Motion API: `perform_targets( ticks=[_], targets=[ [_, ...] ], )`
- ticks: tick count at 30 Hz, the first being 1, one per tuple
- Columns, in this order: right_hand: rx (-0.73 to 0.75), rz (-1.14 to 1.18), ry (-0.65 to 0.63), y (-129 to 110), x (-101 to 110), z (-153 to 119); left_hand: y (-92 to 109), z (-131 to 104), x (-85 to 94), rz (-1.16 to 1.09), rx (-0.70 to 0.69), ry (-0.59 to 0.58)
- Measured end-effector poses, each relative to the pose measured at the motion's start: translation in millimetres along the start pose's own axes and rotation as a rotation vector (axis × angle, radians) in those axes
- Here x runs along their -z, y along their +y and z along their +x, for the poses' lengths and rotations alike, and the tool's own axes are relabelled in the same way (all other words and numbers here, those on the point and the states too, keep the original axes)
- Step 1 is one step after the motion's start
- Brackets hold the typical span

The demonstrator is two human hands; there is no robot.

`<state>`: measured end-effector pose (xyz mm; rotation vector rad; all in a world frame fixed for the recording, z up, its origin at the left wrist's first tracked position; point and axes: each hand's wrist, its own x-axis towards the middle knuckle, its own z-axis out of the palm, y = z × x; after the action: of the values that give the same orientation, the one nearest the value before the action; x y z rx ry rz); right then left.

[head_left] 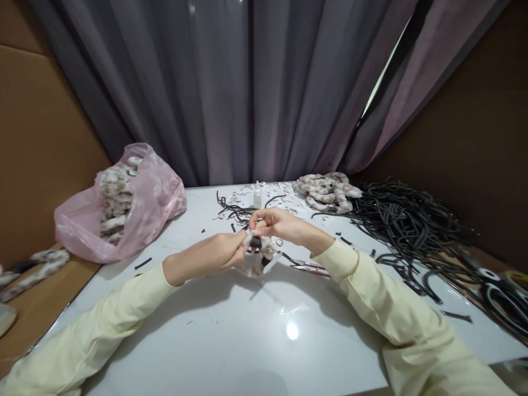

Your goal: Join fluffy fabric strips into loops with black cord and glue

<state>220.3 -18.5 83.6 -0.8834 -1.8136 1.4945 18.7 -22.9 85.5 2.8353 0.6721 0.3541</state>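
Between my two hands, above the middle of the white table (198, 335), hangs a small loop of white and brown fluffy cord (252, 270) with a black wrapped part near its top. My left hand (218, 250) pinches the loop from the left side, its fingertips against the black part. My right hand (280, 224) is closed at the top of the loop, thumb and forefinger together just above the black part. The fingertips partly cover the cord. Pliers with red handles (311, 269) lie on the table just right of the loop.
A pink plastic bag (160, 192) of fluffy cords stands at the left. A small white bottle (258, 196) is at the back among black scraps. Fluffy cords (328, 191) and a large heap of black cords (406, 217) lie at the right, with black-handled scissors (503, 302) at the edge.
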Motion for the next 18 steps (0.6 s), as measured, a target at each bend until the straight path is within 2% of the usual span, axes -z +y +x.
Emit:
perform_targets(
  ticks=[3,9,14,18],
  targets=[
    [-0.049,0.179,-0.08,8,2,3,1,-1,-4.7,0.101,-0.083,0.057],
    [-0.191,0.417,-0.001,15,-7,6,2,1,-11.1,0.313,-0.28,0.248],
    [-0.259,0.407,-0.032,15,0,5,0,6,-14.6,0.546,-0.396,0.325],
    [-0.28,0.358,-0.089,17,10,5,0,7,-18.0,0.739,-0.375,0.348]
  ],
)
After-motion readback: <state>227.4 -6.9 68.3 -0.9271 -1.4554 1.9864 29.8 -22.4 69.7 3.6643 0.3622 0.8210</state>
